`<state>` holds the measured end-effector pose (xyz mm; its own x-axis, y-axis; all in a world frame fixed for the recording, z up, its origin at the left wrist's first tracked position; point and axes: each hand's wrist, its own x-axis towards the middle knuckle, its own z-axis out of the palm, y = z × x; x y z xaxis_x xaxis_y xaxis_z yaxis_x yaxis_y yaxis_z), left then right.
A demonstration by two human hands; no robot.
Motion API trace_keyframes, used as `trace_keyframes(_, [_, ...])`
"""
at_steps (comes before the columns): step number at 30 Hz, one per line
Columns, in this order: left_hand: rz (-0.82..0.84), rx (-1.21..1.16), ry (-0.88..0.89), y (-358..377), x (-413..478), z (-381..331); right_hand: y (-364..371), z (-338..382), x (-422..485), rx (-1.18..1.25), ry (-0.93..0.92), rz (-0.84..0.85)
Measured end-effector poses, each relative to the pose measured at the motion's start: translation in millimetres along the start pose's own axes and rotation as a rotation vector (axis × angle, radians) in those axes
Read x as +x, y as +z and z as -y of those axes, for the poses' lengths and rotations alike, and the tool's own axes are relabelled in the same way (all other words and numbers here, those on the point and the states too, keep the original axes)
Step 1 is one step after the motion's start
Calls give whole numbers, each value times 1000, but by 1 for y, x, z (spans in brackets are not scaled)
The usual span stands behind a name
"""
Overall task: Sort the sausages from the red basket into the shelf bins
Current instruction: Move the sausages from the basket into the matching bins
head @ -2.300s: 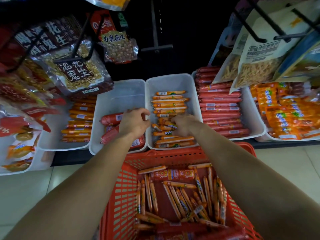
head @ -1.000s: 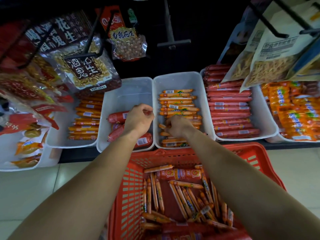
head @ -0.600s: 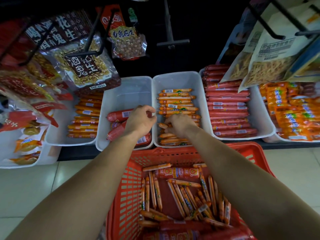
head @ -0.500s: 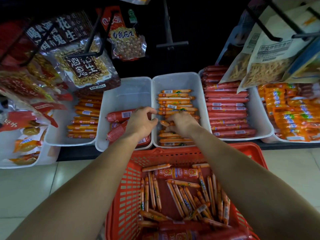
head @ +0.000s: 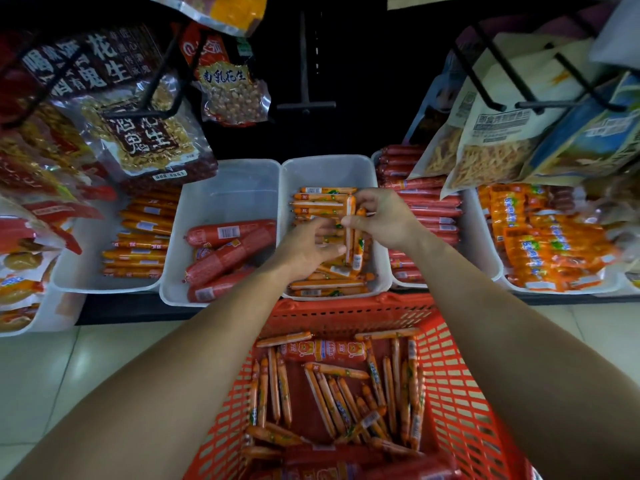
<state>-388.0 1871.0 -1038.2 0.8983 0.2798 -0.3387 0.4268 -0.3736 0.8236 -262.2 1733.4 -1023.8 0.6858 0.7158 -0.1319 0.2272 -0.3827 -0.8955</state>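
Both hands are over the middle white bin (head: 329,171), which holds thin orange sausages (head: 323,197) lying crosswise. My right hand (head: 381,220) grips a few thin orange sausages (head: 350,233) held lengthwise, standing across the stacked ones. My left hand (head: 308,247) is just below and left of them, fingers touching the same bundle. The red basket (head: 460,393) sits in front of the shelf with several thin orange sausages (head: 332,393) and one thicker labelled sausage (head: 323,350) in it.
Left of the middle bin, a white bin (head: 225,192) holds thick red sausages (head: 228,251). Further left is a bin of orange sausages (head: 138,240). To the right stand a bin of long red sausages (head: 429,206) and orange packs (head: 540,237). Snack bags (head: 145,140) hang overhead on hooks.
My left hand moved right, from the bin of thick red sausages into the middle bin. My right hand rose further back in the bin, now holding a small bundle of thin sausages lengthwise.
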Motion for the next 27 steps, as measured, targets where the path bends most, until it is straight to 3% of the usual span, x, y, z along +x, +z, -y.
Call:
trace_keyframes(6, [21,5,32,16,10,-2,-11,8,-6,193,1,40])
trace_keyframes(15, [16,113,29,4,12,-7,-26,1,-5,158,43,86])
trace_keyframes(17, [20,240,49,-5,13,-7,-28,-4,-4,43,49,83])
trace_keyframes(21, [-15,490,28,-17,20,4,-21,-18,-2,-411,37,25])
trace_keyframes(27, [-15,669,-39,-7,47,17,-15,-35,-24,-639,107,-156])
